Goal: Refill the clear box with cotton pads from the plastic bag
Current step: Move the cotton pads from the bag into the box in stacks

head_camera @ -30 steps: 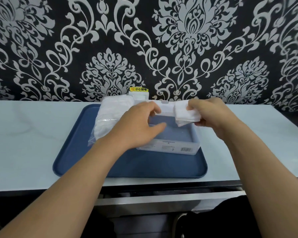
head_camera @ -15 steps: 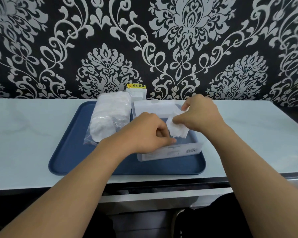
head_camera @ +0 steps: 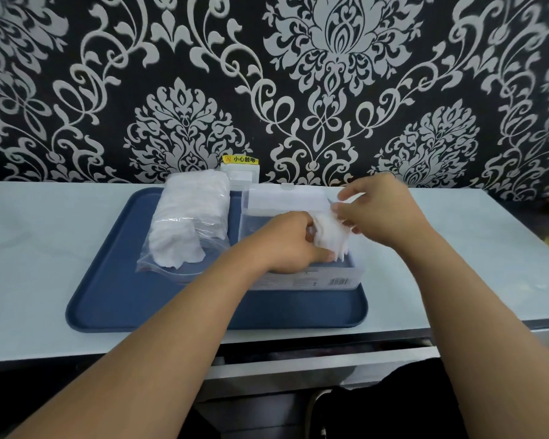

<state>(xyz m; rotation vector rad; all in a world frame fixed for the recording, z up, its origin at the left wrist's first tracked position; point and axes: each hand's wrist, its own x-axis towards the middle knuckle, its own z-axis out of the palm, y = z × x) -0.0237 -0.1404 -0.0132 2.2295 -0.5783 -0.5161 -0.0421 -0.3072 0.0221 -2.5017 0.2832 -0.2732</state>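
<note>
Fingers of both hands pinched a soft, light stack of cotton pads over the clear box; it probably splays unless held by its sides.

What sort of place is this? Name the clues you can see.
Probably a home or salon counter: damask wallpaper, a wall socket with a warning sticker, and a pale countertop holding a blue tray.

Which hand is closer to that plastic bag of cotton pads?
Left. The left hand is over the clear box, just right of the plastic bag; the right hand is farther right, over the box's right side.
</note>
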